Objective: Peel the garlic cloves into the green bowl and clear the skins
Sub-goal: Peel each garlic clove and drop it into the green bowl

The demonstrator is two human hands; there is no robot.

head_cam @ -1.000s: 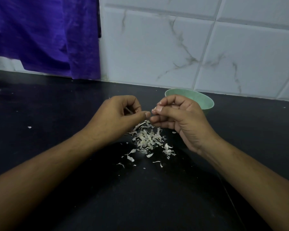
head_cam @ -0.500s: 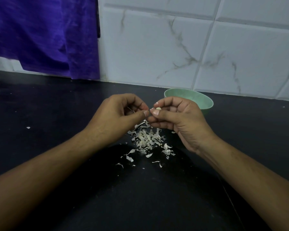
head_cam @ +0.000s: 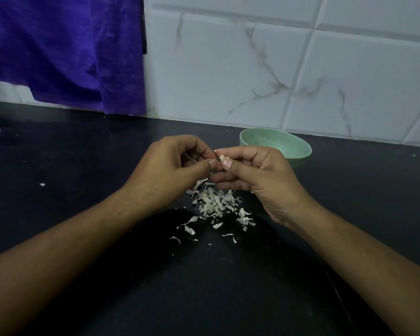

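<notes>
Head view: over the last second little has moved. Both hands stay raised at mid-frame, thumbs meeting, and a little more of the pale garlic clove (head_cam: 221, 157) now shows, so peeling is likely still under way. The right hand (head_cam: 257, 175) pinches the clove; the left hand (head_cam: 170, 170), fingers curled, picks at it. The green bowl (head_cam: 298, 154) sits just behind the right hand, and the skins (head_cam: 214, 202) lie heaped on the black countertop (head_cam: 83, 166) below both.
</notes>
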